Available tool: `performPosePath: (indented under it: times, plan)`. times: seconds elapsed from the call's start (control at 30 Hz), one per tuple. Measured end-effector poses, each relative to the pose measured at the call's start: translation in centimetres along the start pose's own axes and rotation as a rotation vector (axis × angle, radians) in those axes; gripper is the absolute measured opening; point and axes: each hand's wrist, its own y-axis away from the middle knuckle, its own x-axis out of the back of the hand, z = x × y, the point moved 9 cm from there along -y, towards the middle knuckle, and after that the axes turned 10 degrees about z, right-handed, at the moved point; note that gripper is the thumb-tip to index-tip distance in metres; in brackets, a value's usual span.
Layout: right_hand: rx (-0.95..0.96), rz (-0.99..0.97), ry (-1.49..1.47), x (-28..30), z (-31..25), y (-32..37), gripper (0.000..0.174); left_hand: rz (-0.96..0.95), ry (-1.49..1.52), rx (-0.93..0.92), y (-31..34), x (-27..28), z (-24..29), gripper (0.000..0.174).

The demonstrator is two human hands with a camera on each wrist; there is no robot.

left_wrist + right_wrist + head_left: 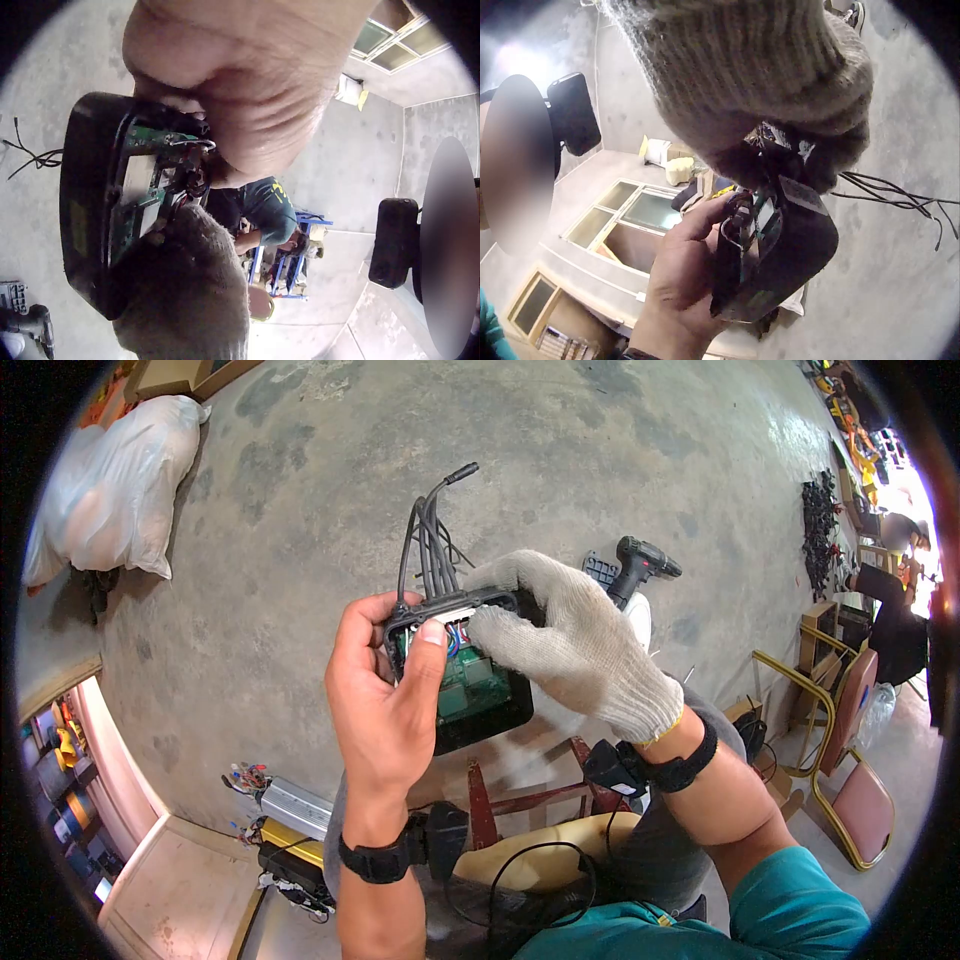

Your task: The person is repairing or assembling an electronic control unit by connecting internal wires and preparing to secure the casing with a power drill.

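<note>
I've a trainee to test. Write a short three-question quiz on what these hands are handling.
1. True or false: both hands wear gloves.
2. What sits inside the open black box? A) a green circuit board B) a fan C) loose screws
3. Name the power tool lying on the concrete floor beyond the box.
Key: 1. False: the right hand is gloved, the left hand bare. 2. A. 3. The cordless drill.

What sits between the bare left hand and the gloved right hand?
An open black box with a green circuit board and cables, clearest in the head view.
</note>
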Motion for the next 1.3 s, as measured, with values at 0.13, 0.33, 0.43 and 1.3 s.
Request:
performPosePath:
  times: [0.13,0.33,0.43,1.3]
  plan:
    - [0.016,0.02,0.04,0.1,-0.6,0.0,0.039,-0.016,-0.009,0.032,0.0,0.1,-0.3,0.024]
    - [0.082,0.105,0.034,0.4,-1.0,0.1,0.035,-0.019,-0.008,0.039,0.0,0.1,0.0,0.024]
    - [0.065,0.107,0.011,0.4,-0.6,0.0,0.036,-0.031,-0.014,0.035,-0.1,0.3,-0.1,0.024]
    - [0.037,0.061,-0.004,0.1,-0.5,0.0,0.041,-0.029,0.154,0.191,-0.2,0.2,-1.3,0.022]
